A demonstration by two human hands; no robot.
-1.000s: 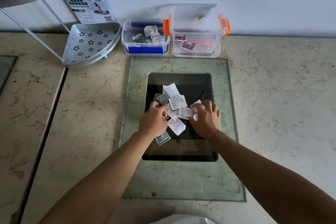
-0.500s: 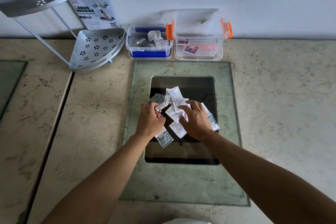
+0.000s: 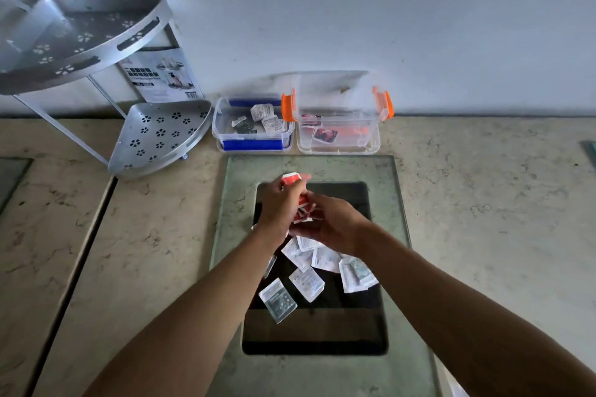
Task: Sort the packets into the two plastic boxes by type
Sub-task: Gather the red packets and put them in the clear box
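Note:
Several white packets (image 3: 306,271) lie loose on the dark glass panel (image 3: 322,329). My left hand (image 3: 277,206) is raised above the pile and grips red packets (image 3: 292,178), one sticking out above its fingers. My right hand (image 3: 335,226) is close beside it, fingers curled at more red-and-white packets (image 3: 304,211) between the two hands. At the back wall stand two clear plastic boxes: the blue-latched box (image 3: 253,145) holds white packets, the orange-latched box (image 3: 338,148) holds red ones.
A silver two-tier corner shelf (image 3: 161,138) stands at the back left with a printed card (image 3: 161,74) behind it. The glass panel sits in a greenish frame (image 3: 238,171) set into the marble counter (image 3: 483,203).
Both hands have lifted off the pile and moved toward the boxes, now holding red packets between them. The white packets stay spread on the glass.

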